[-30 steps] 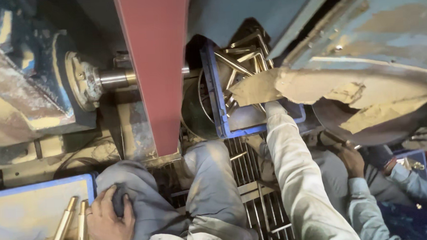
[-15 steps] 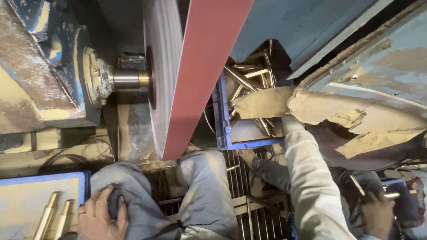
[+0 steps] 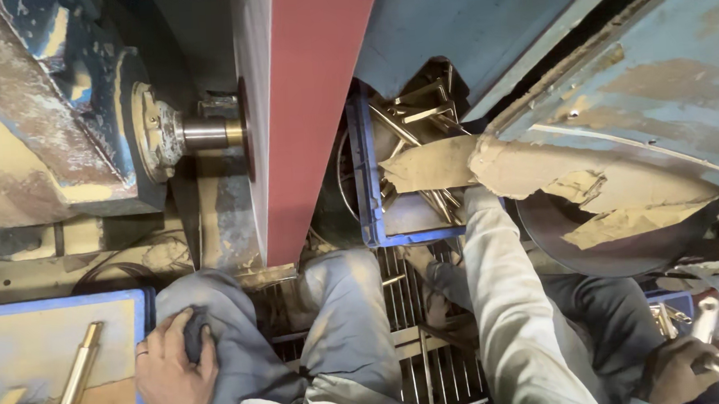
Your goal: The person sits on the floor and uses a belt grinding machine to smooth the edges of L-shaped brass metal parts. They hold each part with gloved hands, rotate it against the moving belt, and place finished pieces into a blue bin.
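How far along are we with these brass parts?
Done: perhaps the few brass rods in the blue tray at left, though their finish is unclear. In hand: nothing touches the red sanding belt; left hand grips a dark cloth, right sleeve reaches into the blue crate. Left: many brass pieces there.

The right hand is hidden behind a torn cardboard flap over the blue crate. The red sanding belt runs off the top edge. The brass rod is partly cropped below.
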